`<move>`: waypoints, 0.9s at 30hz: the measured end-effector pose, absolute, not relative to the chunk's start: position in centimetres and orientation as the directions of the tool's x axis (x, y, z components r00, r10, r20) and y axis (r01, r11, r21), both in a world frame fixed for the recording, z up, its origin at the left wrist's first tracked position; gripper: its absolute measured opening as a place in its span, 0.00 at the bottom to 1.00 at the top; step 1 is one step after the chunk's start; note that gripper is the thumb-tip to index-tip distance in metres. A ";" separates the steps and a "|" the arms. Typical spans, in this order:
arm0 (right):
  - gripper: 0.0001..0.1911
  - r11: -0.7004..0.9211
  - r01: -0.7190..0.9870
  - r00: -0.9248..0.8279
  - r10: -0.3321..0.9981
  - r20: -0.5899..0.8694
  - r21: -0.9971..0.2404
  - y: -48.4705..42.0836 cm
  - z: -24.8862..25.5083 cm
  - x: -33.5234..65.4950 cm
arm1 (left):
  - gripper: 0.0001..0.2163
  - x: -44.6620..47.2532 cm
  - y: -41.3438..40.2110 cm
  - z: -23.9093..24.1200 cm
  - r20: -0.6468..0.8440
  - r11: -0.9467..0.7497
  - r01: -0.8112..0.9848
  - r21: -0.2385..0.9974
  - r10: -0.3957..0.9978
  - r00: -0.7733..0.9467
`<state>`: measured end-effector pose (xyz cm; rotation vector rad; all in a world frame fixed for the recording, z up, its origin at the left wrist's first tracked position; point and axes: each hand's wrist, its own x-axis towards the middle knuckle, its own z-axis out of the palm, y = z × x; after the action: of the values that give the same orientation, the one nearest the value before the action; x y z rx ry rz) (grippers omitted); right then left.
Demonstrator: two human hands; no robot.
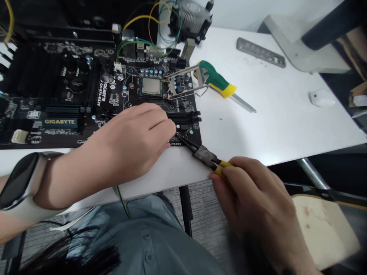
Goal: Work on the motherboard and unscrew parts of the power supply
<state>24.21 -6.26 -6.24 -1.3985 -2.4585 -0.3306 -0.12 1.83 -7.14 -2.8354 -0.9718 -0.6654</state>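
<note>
A black Gigabyte motherboard lies on the white table, its CPU bare in the socket and the socket lever raised. My left hand, a smartwatch on its wrist, rests on the board's near right corner with fingers curled and tips pressed together at a small spot. My right hand is closed on the yellow handles of needle-nose pliers. The pliers' tips reach the same spot by my left fingertips. What the tips hold is hidden.
A green and yellow screwdriver lies right of the socket. A CPU cooler fan and coloured wires sit at the back. A metal I/O plate, a monitor foot and a white mouse lie to the right. A wooden stool stands below.
</note>
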 end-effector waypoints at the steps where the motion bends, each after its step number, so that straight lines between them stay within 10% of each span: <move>1: 0.09 0.486 0.874 -0.462 0.808 0.366 0.032 -6.4 -6.3 24.0 | 0.09 -0.1 1.9 -7.1 0.415 -0.796 0.601 0.067 0.570 0.709; 27: 0.07 0.464 0.885 -0.422 0.828 0.371 -0.029 -6.6 -6.1 24.1 | 0.09 0.1 2.1 -6.8 0.430 -0.823 0.568 0.023 0.521 0.737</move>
<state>24.09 -6.58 -6.09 -1.4516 -2.3845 -0.2431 0.07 2.08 -6.81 -2.8253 -0.8879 -0.6497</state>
